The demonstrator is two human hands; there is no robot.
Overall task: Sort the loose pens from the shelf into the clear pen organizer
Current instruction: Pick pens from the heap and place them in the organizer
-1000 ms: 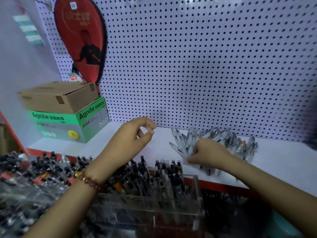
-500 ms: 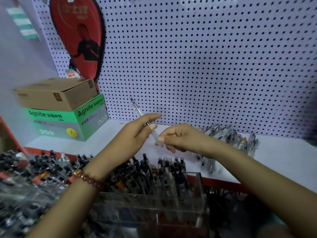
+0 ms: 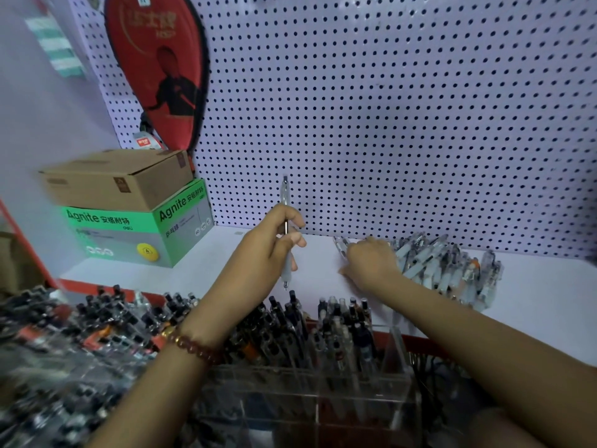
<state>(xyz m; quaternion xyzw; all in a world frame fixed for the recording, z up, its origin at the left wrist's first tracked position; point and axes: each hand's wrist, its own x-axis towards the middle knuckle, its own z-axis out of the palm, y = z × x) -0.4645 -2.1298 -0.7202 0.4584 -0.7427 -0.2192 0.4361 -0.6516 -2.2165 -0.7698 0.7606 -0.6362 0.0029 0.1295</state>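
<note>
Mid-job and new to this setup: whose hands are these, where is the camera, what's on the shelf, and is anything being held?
No machine here: these are a person's two bare hands, filmed by one camera worn on the head, looking forward and down. The left hand holds one pen upright, tip down, near the clear organizer, which has many pens standing in it. The right hand rests on the pile of loose pens on the white shelf; whether it grips one I cannot tell. At the shelf's left end a brown box sits on a green box. A pegboard stands behind.
</note>
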